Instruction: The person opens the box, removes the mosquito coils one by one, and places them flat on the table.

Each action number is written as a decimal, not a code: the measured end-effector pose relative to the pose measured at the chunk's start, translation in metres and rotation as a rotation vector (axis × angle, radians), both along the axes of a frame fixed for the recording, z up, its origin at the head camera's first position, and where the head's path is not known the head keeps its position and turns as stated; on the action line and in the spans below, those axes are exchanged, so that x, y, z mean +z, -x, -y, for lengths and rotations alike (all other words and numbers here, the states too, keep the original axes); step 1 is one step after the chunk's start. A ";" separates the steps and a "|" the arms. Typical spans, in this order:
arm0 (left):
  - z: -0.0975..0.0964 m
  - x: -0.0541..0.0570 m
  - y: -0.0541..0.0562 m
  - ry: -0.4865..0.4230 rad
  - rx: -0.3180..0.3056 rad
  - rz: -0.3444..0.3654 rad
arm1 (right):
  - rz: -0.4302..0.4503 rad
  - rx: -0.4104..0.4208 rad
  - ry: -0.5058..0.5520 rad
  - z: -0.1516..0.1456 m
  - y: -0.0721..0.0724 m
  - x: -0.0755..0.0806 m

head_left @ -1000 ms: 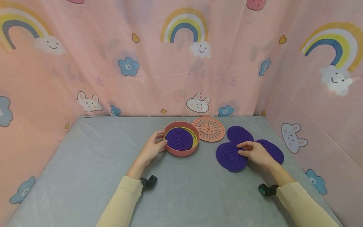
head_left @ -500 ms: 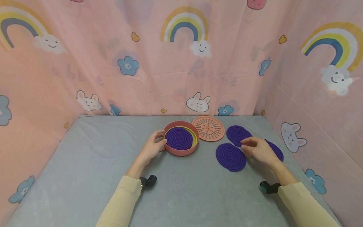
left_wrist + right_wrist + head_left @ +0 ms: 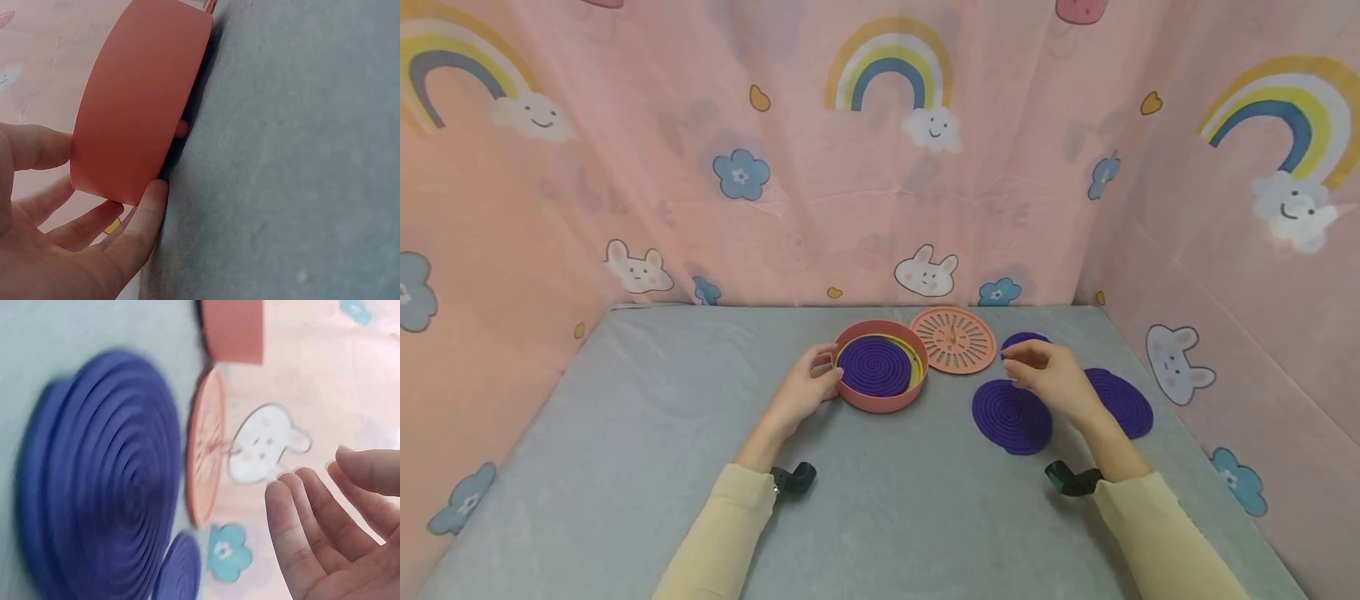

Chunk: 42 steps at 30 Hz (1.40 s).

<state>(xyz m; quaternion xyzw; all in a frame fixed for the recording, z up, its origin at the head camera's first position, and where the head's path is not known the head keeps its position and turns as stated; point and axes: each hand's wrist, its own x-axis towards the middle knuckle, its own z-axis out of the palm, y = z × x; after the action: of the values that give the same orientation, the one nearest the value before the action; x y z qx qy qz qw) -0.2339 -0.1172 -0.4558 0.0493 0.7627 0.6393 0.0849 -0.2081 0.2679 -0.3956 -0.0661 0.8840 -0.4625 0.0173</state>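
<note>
My left hand [image 3: 806, 385] holds the left side of a round coral mosquito-coil case [image 3: 880, 405]. In the left wrist view its thumb and fingers [image 3: 145, 215] lie against the case's outer wall. A purple spiral mosquito coil [image 3: 872, 367] lies inside, beside a yellow inner ring [image 3: 916, 367]. My right hand [image 3: 1051, 379] hovers over more coils with its fingers loosely bent and nothing in them. Beneath it are a near coil [image 3: 1011, 417], apparently stacked, and a far coil [image 3: 1021, 337], mostly hidden by the hand. Another coil [image 3: 1123, 404] lies to the right.
A coral slotted lid [image 3: 953, 340] with a small upright piece at its centre lies behind the case, close to its right side. A grey cloth [image 3: 865, 500] covers the table. Pink patterned curtains [image 3: 790, 233] stand behind and at both sides.
My right hand has lifted off the near coil and moved left and away from me, now covering most of the far coil. My left hand has stayed on the case.
</note>
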 end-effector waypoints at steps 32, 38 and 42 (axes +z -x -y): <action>-0.003 0.001 -0.003 -0.006 0.016 0.005 | -0.054 0.053 0.002 0.098 0.040 -0.045; -0.003 0.001 -0.001 0.013 0.018 -0.009 | -0.031 0.044 0.027 0.100 0.041 -0.049; -0.002 0.002 0.001 0.041 0.017 -0.016 | -0.035 0.043 0.027 0.101 0.041 -0.049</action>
<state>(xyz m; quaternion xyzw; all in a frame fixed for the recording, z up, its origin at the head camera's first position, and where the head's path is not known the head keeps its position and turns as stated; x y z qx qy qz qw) -0.2344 -0.1151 -0.4542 0.0463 0.7767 0.6237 0.0742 -0.2491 0.1672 -0.4445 -0.0932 0.8762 -0.4727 0.0110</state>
